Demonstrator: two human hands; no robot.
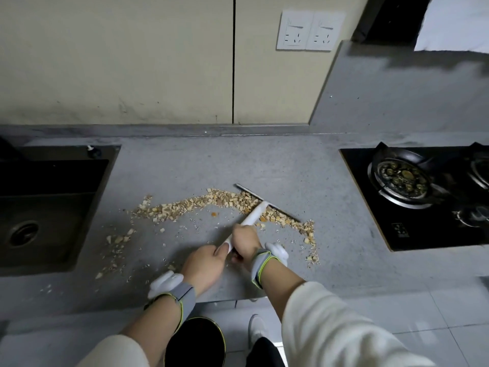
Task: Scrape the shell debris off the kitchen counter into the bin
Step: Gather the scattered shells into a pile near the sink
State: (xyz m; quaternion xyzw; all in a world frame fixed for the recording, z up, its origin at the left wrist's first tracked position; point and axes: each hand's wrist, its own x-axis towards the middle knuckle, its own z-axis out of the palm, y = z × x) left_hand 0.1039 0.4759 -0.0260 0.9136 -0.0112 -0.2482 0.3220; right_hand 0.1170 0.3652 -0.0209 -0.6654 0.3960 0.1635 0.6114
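At nine o'clock a dark sink is set into the grey counter, its round drain low in the basin. From there a loose trail of shell debris (tan chips mixed with paler flakes) runs across the middle of the counter, thin and scattered at eight o'clock near the sink's corner, thicker toward the centre, with another strip curling down at four o'clock. Just below the centre the left hand lies on the counter with fingers fairly straight, its fingertips touching the near end of the scraper's handle; whether it pinches the handle I cannot tell. At six o'clock, under the counter's front edge, the dark bin with a yellow-green rim stands on the tiled floor between the two forearms. The right hand has its fingers curled round the white handle of the scraper, just right of the left hand. The handle slants up toward one o'clock to a long thin blade that lies on the counter against the far side of the debris. Both wrists wear grey bands. At three o'clock a black gas hob sits in the counter, and at one o'clock two white sockets are on the wall.
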